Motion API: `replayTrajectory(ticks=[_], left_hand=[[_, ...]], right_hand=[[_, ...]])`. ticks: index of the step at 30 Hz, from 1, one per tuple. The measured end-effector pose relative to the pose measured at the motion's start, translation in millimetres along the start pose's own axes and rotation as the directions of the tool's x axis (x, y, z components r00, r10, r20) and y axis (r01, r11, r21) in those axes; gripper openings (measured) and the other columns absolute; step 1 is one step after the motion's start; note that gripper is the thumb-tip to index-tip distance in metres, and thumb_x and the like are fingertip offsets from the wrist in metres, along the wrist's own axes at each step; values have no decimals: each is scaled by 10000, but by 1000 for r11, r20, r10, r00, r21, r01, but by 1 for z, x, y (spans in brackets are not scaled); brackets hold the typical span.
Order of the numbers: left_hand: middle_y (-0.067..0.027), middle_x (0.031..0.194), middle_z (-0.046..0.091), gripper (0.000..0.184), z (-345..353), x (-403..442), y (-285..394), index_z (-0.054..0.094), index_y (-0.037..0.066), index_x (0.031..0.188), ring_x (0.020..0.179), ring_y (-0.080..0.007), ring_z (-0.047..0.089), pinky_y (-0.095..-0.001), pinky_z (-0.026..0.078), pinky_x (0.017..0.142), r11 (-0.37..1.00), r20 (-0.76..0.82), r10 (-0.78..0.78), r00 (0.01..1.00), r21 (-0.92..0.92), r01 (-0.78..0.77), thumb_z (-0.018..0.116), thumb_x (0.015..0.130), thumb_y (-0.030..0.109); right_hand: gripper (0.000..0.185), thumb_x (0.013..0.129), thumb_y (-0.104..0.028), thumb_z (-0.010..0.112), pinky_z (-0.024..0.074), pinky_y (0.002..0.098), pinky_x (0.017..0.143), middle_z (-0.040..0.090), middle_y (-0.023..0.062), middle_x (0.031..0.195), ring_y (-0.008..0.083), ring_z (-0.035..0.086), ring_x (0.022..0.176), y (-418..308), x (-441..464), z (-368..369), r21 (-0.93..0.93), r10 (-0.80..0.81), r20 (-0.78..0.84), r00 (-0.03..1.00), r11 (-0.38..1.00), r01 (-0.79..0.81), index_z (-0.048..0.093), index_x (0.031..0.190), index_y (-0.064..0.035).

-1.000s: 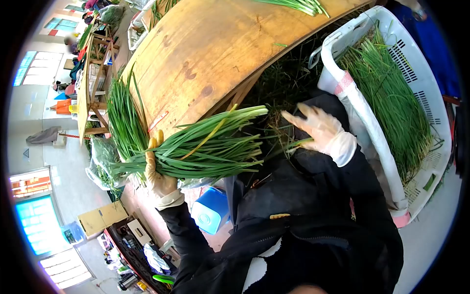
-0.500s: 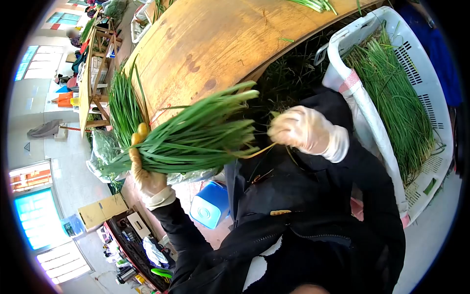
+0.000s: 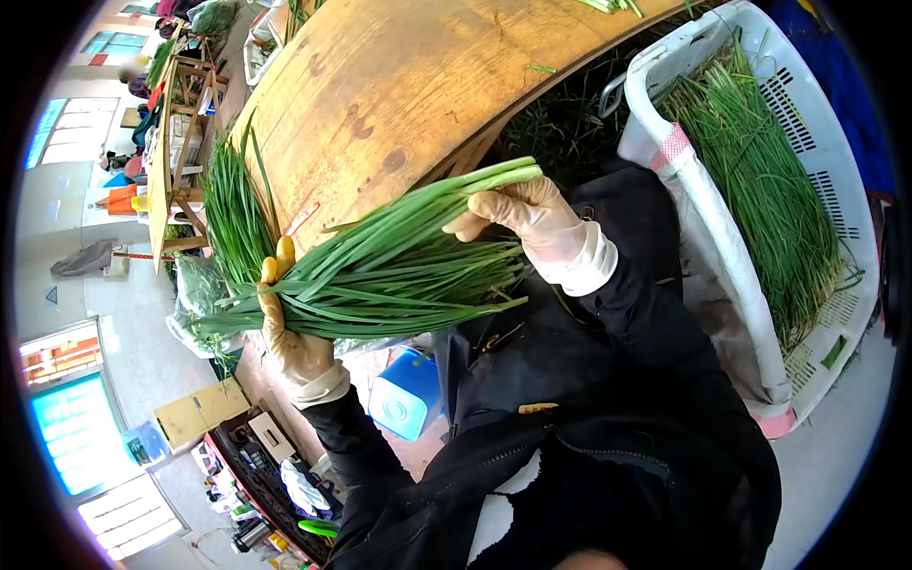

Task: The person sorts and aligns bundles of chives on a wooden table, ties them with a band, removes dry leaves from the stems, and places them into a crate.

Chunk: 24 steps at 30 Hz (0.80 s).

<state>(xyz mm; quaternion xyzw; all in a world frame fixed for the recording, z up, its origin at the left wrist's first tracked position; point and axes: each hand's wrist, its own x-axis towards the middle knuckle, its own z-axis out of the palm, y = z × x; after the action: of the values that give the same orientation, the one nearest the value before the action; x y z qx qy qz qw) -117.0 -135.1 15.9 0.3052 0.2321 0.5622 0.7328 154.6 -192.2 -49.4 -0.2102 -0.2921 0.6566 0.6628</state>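
Note:
Gloved, my left hand is wrapped round the leafy end of a bunch of long green stalks held over my lap. The pale stem ends point right. My right hand, in a pale glove, is closed on the upper stalks near their white ends, where they stand a little apart from the rest of the bunch. Another green bunch lies at the left edge of the wooden table, just beyond my left hand.
A white basket full of green stalks stands at my right. More stems lie at the table's far edge. A blue container is on the floor below my left hand. Dark heaped leaves lie under the table. Another wooden table stands at the far left.
My right hand was open near the stem ends, then closed by a yellowish strand; now it has moved up and left onto the upper stalks. My left hand has shifted slightly left with the bunch.

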Motion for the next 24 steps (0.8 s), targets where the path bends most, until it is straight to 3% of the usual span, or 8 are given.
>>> replayTrajectory(ticks=[5, 8, 11, 15, 18, 19, 21, 24], left_hand=[[-95, 1214, 490, 315, -12, 2, -2, 511, 83, 1147, 1129, -307, 435, -500, 338, 952, 990, -59, 77, 995, -111, -83, 472, 880, 246], [-74, 1055, 573, 339, -35, -3, -5, 523, 114, 1125, 1005, -262, 514, -449, 420, 879, 984, 67, 165, 984, 54, -169, 495, 861, 323], [-49, 966, 568, 254, -82, 0, 10, 539, 125, 1034, 908, -180, 530, -361, 426, 851, 966, -75, 256, 964, -19, -258, 523, 845, 294], [10, 737, 528, 171, -56, -4, 7, 494, 70, 872, 732, -89, 511, -240, 420, 808, 890, -42, 265, 963, -374, -262, 432, 894, 228], [10, 730, 492, 185, -93, -2, 12, 462, 36, 882, 769, -97, 518, -239, 430, 832, 869, -17, 469, 883, 191, -457, 357, 910, 184], [0, 817, 477, 152, -75, -5, 10, 458, 40, 883, 868, -114, 509, -229, 432, 829, 803, 145, 283, 948, -576, -152, 347, 893, 143], [5, 792, 471, 143, -47, -1, -2, 451, 39, 871, 837, -114, 510, -228, 434, 823, 842, 159, 349, 924, -486, -234, 331, 889, 115], [19, 744, 458, 131, -61, 2, 1, 439, 47, 856, 784, -108, 508, -227, 433, 829, 870, 105, 490, 866, -121, -478, 311, 879, 61]], right_hand=[[137, 800, -9, 536, 497, 262, 617, 606, 93, 809, 173, 596, 715, -2, -17, -2, -324, -28, 581, 813, 908, 264, 590, 925, 10], [109, 765, -117, 526, 477, 310, 550, 577, 87, 665, 228, 579, 632, 41, -70, -10, -566, 292, 377, 879, 823, -31, 589, 706, -52], [162, 804, -199, 452, 443, 315, 597, 573, 16, 769, 199, 549, 719, 27, -76, -26, -856, 689, 388, 612, 23, 517, 588, 781, -112], [227, 790, -326, 509, 482, 358, 573, 586, 40, 708, 247, 585, 708, 10, -80, -67, -852, 382, 0, 924, -484, 199, 637, 731, -148], [389, 798, -220, 576, 472, 348, 759, 548, 100, 1031, 243, 562, 870, -11, -76, -62, -942, 168, -14, 986, -334, 43, 490, 1163, -114], [389, 798, -220, 576, 472, 348, 759, 548, 100, 1031, 243, 562, 870, -17, -71, -56, -942, 169, -17, 986, -333, 40, 490, 1163, -114], [482, 792, -270, 613, 463, 313, 777, 551, 107, 1039, 223, 561, 910, -22, -59, -47, -823, 332, 48, 942, 547, -151, 453, 1201, -73], [603, 747, -256, 672, 446, 282, 788, 509, 104, 1089, 179, 524, 951, -6, -44, -29, -779, 254, -64, 965, 591, -207, 392, 1240, -51]])
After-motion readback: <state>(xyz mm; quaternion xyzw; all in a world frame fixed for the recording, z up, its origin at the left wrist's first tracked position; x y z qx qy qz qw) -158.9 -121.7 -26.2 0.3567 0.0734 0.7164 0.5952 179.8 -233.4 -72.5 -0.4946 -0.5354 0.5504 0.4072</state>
